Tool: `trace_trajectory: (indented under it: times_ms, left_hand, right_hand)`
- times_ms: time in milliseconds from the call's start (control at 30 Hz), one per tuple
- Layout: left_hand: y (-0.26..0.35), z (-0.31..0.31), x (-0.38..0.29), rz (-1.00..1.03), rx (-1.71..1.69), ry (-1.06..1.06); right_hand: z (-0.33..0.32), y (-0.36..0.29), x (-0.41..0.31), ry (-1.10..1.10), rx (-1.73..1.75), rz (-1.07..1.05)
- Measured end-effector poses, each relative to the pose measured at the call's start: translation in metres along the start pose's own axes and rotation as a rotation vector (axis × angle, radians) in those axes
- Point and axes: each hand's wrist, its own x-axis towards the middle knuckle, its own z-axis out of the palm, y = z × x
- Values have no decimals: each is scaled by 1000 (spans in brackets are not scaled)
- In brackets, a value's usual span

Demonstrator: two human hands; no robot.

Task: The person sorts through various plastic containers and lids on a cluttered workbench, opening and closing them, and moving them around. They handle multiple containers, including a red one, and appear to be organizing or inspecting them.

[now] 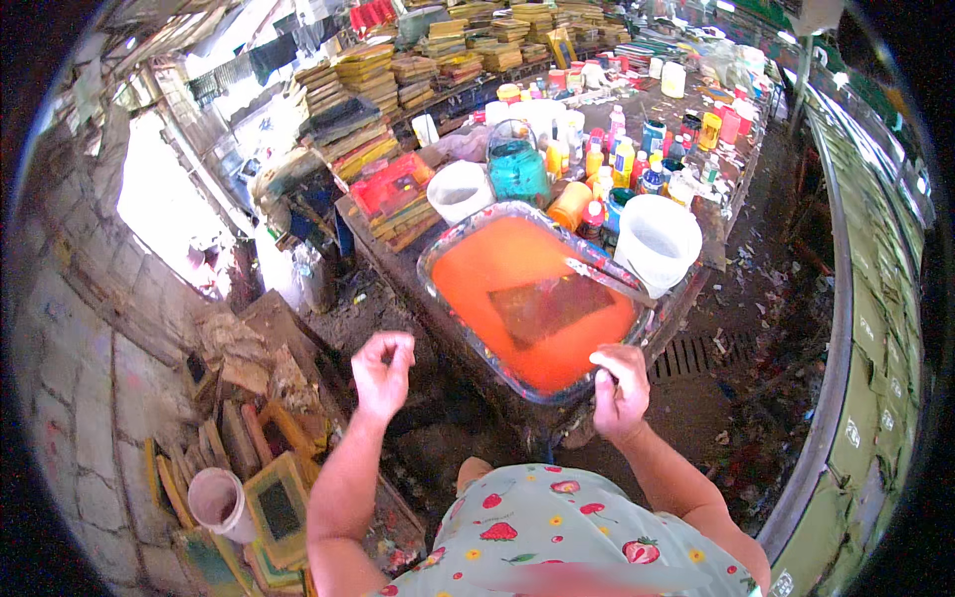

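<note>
In front of me a large tray with a dark, paint-spattered rim (464, 326) sits on the near end of the work table, its inside orange. A brownish rectangular patch (552, 306) shows within the orange; whether it is a sheet or a reflection I cannot tell. Across the right rim lies a paint-stained flat stick (606, 279). My left hand (384, 373) hovers left of the tray, apart from it, fingers loosely curled around nothing visible. Beside the near right corner is my right hand (623, 388), thumb and forefinger apart, holding nothing visible; contact with the rim is unclear.
White buckets (660, 239) (460, 190), a teal-stained pail (518, 172) and several paint bottles (623, 160) crowd the table behind the tray. Wooden screen frames (364, 74) are stacked at the back left. More frames (277, 507) and a pinkish bucket (218, 501) stand low at left.
</note>
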Motion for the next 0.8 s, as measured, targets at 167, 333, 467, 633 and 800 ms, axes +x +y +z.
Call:
trace_trajectory:
  times_ms: [167,333,467,633,800]
  left_hand:
    - [-23,14,187,259,306,-24]
    - [-95,28,371,291,721,-135]
    - [-152,55,465,79,906,-174]
    - [-198,102,553,21,1019,-315]
    - [-227,151,605,-46,1053,-457]
  right_hand:
    - [40,2,0,-126,-65,-98]
    - [69,-12,-12,-247,-280,-7]
    - [90,-35,-13,-260,-501,181]
    - [125,-50,-7,-130,-718,437]
    - [140,-49,-5,-77,-958,524]
